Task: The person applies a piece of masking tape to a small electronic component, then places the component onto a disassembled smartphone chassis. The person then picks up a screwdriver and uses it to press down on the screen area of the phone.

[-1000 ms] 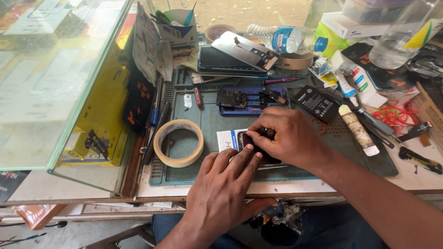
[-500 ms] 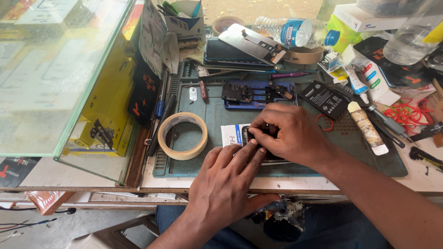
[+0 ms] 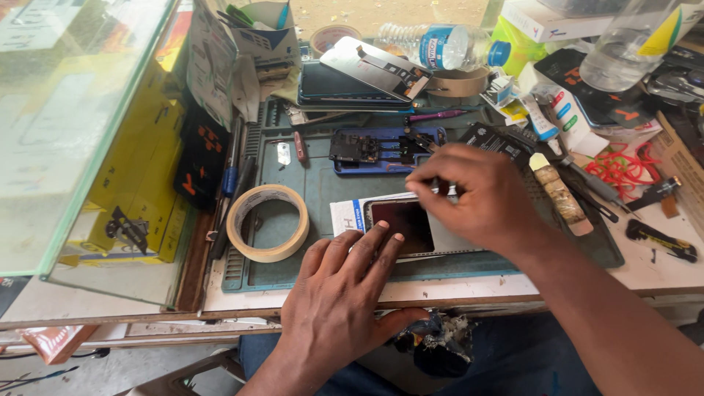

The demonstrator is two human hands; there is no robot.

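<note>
A cluttered workbench carries a grey-green rubber work mat (image 3: 293, 275) at frame centre. On it lies a dark rectangular phone screen (image 3: 402, 224). The left hand (image 3: 345, 301), fingers spread flat, presses its lower edge. The right hand (image 3: 469, 194) pinches something small at its upper right. A beige tape roll (image 3: 268, 222) sits left.

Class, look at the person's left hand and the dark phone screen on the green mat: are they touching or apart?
Touching. The head view shows the left hand with fingertips pressed flat on the phone screen.
</note>
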